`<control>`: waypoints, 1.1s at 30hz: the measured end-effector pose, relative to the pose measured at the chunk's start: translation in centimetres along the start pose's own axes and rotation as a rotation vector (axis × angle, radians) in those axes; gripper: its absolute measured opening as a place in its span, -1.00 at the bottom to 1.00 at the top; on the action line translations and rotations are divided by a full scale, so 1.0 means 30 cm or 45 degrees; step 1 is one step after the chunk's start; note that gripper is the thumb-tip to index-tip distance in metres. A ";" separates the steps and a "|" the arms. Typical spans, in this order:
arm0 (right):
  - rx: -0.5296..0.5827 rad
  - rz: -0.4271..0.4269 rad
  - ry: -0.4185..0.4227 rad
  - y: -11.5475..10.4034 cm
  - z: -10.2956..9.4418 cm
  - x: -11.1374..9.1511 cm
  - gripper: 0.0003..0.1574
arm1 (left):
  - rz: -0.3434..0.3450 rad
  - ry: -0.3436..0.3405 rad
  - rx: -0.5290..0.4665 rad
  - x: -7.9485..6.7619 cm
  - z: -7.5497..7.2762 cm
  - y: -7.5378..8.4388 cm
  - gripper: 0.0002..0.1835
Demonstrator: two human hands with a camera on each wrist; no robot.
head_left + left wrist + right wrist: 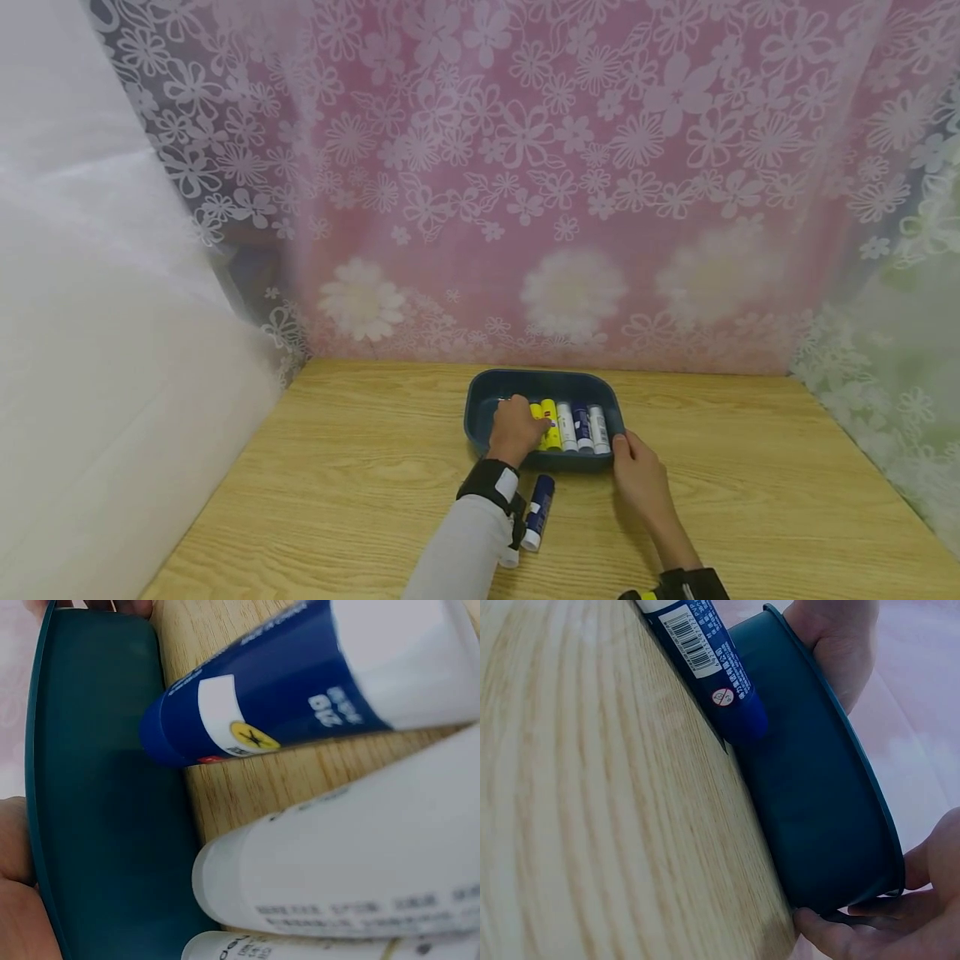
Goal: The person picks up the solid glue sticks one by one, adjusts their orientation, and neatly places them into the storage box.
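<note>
A dark teal box (480,385) stands on the table with a row of glue sticks in it. My left hand (516,429) reaches in over its front rim, fingers curled down at the left end of the row. Its thumb lies against a yellow glue stick (536,411), which the hand partly covers. Beside that are another yellow glue stick (551,423), a white one (566,427), a dark blue one (582,427) and another white one (599,429). At the box's front right corner my right hand (641,479) grips it, fingers at rim and base in the right wrist view.
A blue glue stick (262,697) with a white end lies on the wooden table (360,492) before the box. Next to it are a white glue stick (352,847) and another white one (315,949), largely behind my left forearm in the head view. A flowered curtain (570,208) hangs behind.
</note>
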State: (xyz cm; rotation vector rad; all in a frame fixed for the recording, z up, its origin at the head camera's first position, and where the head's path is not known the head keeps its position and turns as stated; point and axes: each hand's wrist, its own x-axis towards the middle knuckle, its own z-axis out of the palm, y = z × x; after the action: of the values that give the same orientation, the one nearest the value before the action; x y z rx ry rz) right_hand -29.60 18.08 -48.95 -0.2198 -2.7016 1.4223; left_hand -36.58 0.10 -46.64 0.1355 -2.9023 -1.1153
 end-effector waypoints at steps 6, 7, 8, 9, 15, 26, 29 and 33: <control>0.002 0.001 0.010 0.001 -0.004 0.002 -0.31 | -0.001 0.003 -0.004 0.005 0.003 0.000 -0.65; 0.002 0.003 0.012 0.001 -0.004 0.002 -0.31 | 0.000 0.003 -0.004 0.005 0.003 0.000 -0.66; 0.001 0.004 0.015 0.001 -0.004 0.002 -0.31 | 0.002 0.004 -0.003 0.005 0.003 0.000 -0.66; 0.003 0.005 0.016 0.002 -0.003 0.002 -0.31 | 0.002 0.004 0.000 0.006 0.003 0.000 -0.66; 0.000 0.007 0.022 0.004 0.002 0.005 -0.31 | -0.001 0.017 0.022 0.004 0.002 0.000 -0.66; -0.004 0.015 0.026 0.002 0.000 0.002 -0.33 | -0.012 0.008 0.029 0.003 0.006 -0.001 -0.66; -0.004 0.006 0.039 0.001 0.001 0.003 -0.34 | -0.005 0.008 0.024 0.008 0.009 -0.006 -0.65; 0.005 0.007 0.039 0.002 0.004 0.002 -0.34 | 0.017 0.000 0.008 0.013 0.008 -0.014 -0.67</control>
State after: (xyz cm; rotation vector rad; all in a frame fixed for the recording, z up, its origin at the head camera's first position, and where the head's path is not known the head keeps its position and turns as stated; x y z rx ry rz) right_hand -29.67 18.03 -49.06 -0.2468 -2.6759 1.4131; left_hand -36.95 -0.10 -47.10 0.1159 -2.9026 -1.1040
